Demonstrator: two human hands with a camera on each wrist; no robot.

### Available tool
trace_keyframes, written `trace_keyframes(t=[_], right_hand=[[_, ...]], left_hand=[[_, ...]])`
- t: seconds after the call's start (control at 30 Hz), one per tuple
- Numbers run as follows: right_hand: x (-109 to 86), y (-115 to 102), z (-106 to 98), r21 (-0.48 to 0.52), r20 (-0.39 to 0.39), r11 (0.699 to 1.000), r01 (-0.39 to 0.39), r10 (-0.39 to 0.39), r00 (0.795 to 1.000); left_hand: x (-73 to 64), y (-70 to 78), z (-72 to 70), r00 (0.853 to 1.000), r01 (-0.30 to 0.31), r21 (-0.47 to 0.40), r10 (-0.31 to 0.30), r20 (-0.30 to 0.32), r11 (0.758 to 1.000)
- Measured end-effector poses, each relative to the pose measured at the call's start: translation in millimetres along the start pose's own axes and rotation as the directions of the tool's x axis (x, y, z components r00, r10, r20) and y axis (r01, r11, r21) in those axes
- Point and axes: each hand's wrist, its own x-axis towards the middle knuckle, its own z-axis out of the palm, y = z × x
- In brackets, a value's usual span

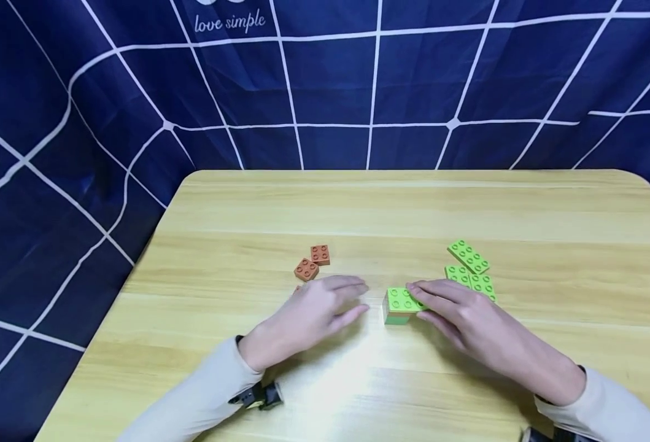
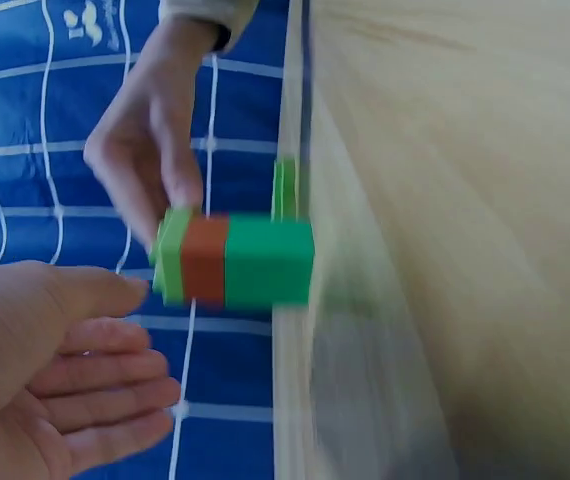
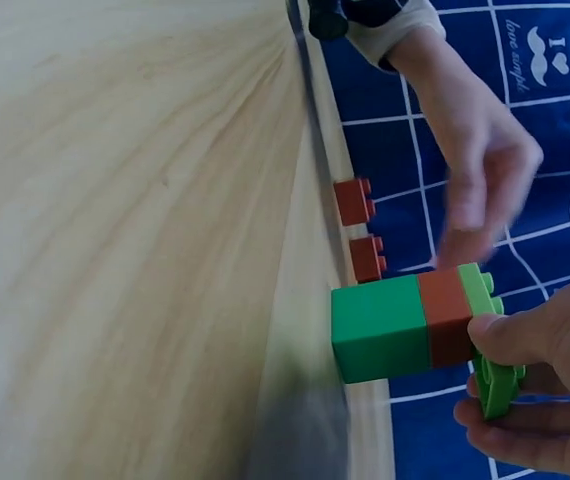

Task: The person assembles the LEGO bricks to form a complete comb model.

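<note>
A small stack of toy building bricks stands on the table between my hands. Its base is a dark green block [image 3: 380, 325], with a red-brown brick [image 3: 444, 315] above and a light green studded brick [image 1: 399, 298] on top. That top brick sticks out past the stack toward the right. My right hand [image 1: 476, 316] pinches its overhanging end, thumb on the near side. To the left of the stack, my left hand [image 1: 313, 314] is held apart from it, fingers loosely extended and holding nothing.
Beyond my left hand lie two red-brown bricks [image 1: 320, 254], with part of another peeking out behind the hand. Several light green bricks [image 1: 468, 256] lie beyond my right hand. The wooden table [image 1: 358, 209] meets a dark blue checked cloth [image 1: 330, 80] at its far and left sides.
</note>
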Motion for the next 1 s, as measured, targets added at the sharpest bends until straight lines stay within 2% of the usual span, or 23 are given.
trace_keyframes(t=[0.1,0.2,0.27,0.37,0.67,0.87,1.0], right_hand=[[0.5,-1,-2,0.001,0.009,1.0,-0.011,0.011,1.0],[1.0,-2,-4,0.003,0.017,1.0,-0.014,0.014,1.0],[1.1,-2,-4,0.003,0.02,1.0,-0.017,0.017,1.0],[1.1,-2,-5,-0.001,0.02,1.0,-0.017,0.017,1.0],[0.0,-3,-5,-0.006,0.026,1.0,-0.021,0.021,0.999],[-0.6,-3,-5,-0.008,0.037,0.999,-0.034,0.034,0.999],[-1.4,-4,-6,-0.015,0.043,0.999,-0.043,0.044,0.998]], left_hand=[[-20.3,-12.6,-8.6,1.0,0.031,0.081,-0.031,-0.002,0.996],[-40.5,-24.0,-15.7,0.996,0.086,0.144,-0.09,0.026,0.986],[-51.1,-28.7,-19.9,0.989,0.131,0.159,-0.141,0.052,0.979],[-61.0,-33.3,-22.7,0.979,0.177,0.133,-0.189,0.081,0.975],[-63.7,-36.5,-22.3,0.962,0.256,0.075,-0.262,0.082,0.964],[-63.5,-38.0,-19.7,0.97,0.242,0.008,-0.242,0.024,0.97],[-62.0,-37.7,-18.8,0.976,0.219,0.004,-0.219,0.009,0.976]])
